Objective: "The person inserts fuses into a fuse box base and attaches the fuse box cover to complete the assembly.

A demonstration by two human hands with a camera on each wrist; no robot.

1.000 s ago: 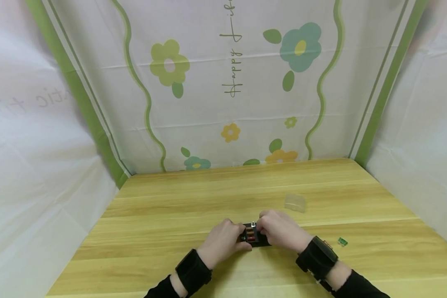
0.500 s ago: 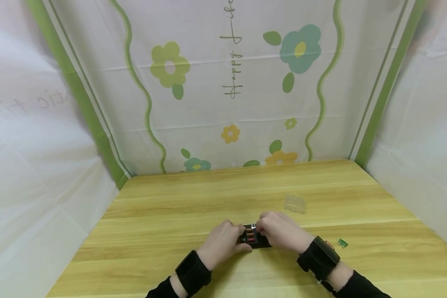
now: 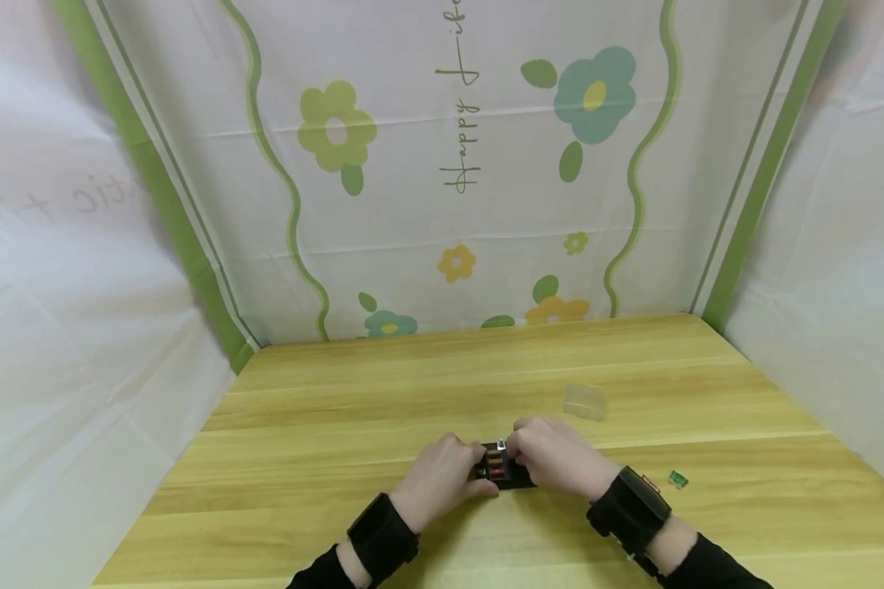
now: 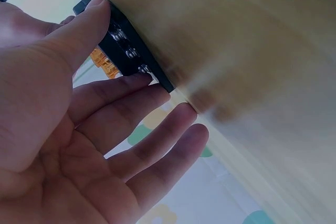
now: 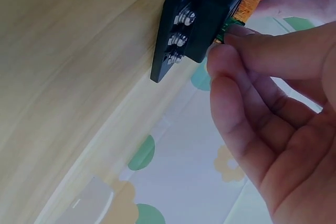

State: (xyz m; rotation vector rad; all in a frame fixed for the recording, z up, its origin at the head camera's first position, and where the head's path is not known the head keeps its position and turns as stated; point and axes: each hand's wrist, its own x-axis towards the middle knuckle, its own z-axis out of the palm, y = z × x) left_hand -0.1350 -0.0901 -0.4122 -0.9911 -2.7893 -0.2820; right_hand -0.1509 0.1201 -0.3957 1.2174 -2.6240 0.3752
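Observation:
Between my two hands, a black fuse block [image 3: 517, 481] with screw terminals lies at the front middle of the wooden table. Red and orange blade fuses [image 5: 245, 8] show in it. My left hand [image 3: 440, 478] grips its left end, thumb on the near edge and fingertips on the far one. At the right part of the block, my right hand [image 3: 558, 455] pinches a small green fuse [image 5: 231, 25] between thumb and forefinger, seen in the right wrist view. My fingers mostly cover it, so how deep it sits cannot be told.
A clear plastic cover [image 3: 584, 402] lies beyond my right hand. Another green fuse [image 3: 678, 479] lies on the tabletop [image 3: 324, 483], right of my right wrist. White flowered cloth [image 3: 412, 164] hangs behind the table and at both sides.

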